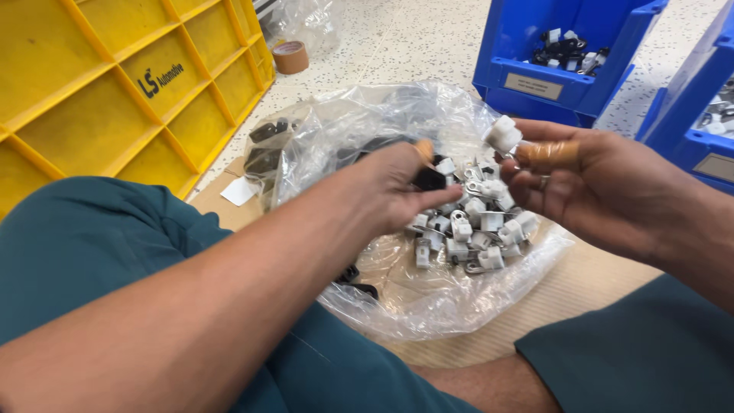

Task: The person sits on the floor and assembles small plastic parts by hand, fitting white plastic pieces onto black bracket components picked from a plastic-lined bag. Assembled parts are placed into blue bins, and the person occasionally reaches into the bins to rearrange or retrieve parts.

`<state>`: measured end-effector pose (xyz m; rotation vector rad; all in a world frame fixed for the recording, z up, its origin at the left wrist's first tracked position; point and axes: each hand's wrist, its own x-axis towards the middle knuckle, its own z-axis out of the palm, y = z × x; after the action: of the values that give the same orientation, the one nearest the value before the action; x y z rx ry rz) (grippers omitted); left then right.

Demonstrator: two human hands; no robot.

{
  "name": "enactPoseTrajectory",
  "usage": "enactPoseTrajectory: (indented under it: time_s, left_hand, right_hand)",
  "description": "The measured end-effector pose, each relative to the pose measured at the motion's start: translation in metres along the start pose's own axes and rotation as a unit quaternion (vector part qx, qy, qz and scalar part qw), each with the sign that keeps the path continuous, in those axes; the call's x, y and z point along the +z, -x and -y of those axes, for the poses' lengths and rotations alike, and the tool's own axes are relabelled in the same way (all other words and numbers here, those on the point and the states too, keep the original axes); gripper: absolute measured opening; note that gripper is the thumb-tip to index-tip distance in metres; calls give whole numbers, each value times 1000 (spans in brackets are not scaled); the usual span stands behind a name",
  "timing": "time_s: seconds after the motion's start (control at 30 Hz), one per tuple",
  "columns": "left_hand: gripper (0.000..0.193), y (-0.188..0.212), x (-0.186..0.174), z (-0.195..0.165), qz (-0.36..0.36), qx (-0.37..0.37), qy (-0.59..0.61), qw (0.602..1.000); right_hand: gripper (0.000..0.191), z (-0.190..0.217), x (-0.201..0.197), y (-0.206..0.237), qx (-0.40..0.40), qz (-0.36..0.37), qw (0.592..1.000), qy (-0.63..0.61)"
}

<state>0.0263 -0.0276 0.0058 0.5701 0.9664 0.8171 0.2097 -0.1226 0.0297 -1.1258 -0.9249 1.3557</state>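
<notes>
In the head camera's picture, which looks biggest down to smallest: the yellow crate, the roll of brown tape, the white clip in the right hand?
1. yellow crate, by far the largest, though cut off by the frame
2. roll of brown tape
3. white clip held in the right hand

The last two look close, and the tape lies farther away, so that order is unsure.

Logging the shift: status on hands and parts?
Left hand pinching black clip. Right hand holding white clip. Clip pile beneath, nothing blocking.

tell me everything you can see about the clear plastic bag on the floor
The clear plastic bag is thin, crinkled and glossy, lying open on a strip of brown cardboard between the person's legs. A heap of small white clips sits inside, with a few black parts near its far edge. The left hand reaches over it.
</notes>
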Motion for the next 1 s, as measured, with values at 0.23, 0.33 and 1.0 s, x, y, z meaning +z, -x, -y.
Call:
enactPoseTrajectory:
  time_s: [0.23,0.33,1.0]
  left_hand:
    - [25,11,13,11,-64,15,-66,996]
    - [25,23,16,8,-67,35,-27,997]
    - [23,14,20,4,136,153,-174,963]
  right_hand:
    - [28,-5,19,3,-16,-67,990,124]
    - [29,-9,28,2,0,-123,983,139]
    - [37,-1,7,1,-118,-101,938,311]
